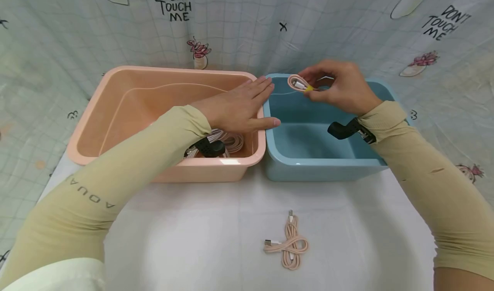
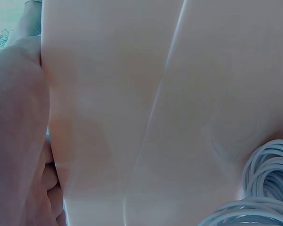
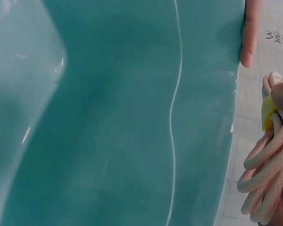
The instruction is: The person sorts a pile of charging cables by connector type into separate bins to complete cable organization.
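Note:
My right hand (image 1: 337, 85) pinches a coiled pink charging cable (image 1: 296, 84) above the back of the blue bin (image 1: 328, 162). A yellow tie (image 3: 269, 113) wraps the coil, and a white connector shows inside it in the head view. With its fingers straight, my left hand (image 1: 241, 104) rests on the right rim of the pink bin (image 1: 166, 74), where the two bins meet. Below that hand, several coiled cables (image 1: 233, 143) lie in the pink bin's near right corner, partly hidden by the left wrist. The left wrist view also shows these coils (image 2: 273, 174).
Another pink cable (image 1: 292, 244), loosely bundled with metal plugs showing, lies on the white table (image 1: 200, 235) in front of the bins. Behind the bins hangs a patterned curtain (image 1: 239, 25). Each wrist wears a black camera mount (image 1: 347, 128).

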The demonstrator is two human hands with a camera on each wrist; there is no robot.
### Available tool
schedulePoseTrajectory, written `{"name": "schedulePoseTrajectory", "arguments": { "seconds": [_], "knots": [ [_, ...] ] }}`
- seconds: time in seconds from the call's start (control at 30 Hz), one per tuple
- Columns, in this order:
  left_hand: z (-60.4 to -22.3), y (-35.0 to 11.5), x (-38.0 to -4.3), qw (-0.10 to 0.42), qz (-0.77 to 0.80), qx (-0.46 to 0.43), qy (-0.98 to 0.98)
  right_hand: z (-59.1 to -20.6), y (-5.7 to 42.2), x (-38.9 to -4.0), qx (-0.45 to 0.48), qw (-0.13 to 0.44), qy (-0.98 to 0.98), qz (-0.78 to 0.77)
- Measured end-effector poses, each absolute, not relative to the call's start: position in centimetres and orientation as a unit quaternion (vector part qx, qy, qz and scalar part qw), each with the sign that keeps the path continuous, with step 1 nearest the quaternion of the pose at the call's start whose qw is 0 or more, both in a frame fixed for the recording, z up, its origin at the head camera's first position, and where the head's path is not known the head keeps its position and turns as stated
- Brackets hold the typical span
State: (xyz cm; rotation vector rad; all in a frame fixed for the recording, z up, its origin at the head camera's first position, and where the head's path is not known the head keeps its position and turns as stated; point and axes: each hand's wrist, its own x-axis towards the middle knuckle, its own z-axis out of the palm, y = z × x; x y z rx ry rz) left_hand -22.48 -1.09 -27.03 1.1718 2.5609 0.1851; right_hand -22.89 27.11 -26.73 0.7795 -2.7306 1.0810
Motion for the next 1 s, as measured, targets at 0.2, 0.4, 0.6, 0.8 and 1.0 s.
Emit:
{"name": "schedulePoseTrajectory", "arguments": {
  "seconds": [0.2,0.4,0.6,0.8,1.0],
  "knots": [
    [-27.1,-1.1,-22.5,0.163,0.065,0.407,0.896,-27.2,27.1,-23.1,0.251,0.039,-0.900,0.356],
    [-27.1,-1.0,-22.6,0.163,0.066,0.406,0.897,-27.5,27.1,-23.2,0.233,0.014,-0.912,0.337],
    [-26.9,-1.0,-22.7,0.166,0.065,0.406,0.896,-27.8,27.2,-23.5,0.232,0.001,-0.916,0.326],
    [-26.9,-1.1,-22.7,0.164,0.064,0.405,0.897,-28.0,27.2,-23.6,0.225,-0.011,-0.918,0.326],
    [-26.9,-1.0,-22.7,0.165,0.065,0.407,0.896,-28.0,27.3,-23.5,0.214,-0.018,-0.924,0.316]
  ]
}}
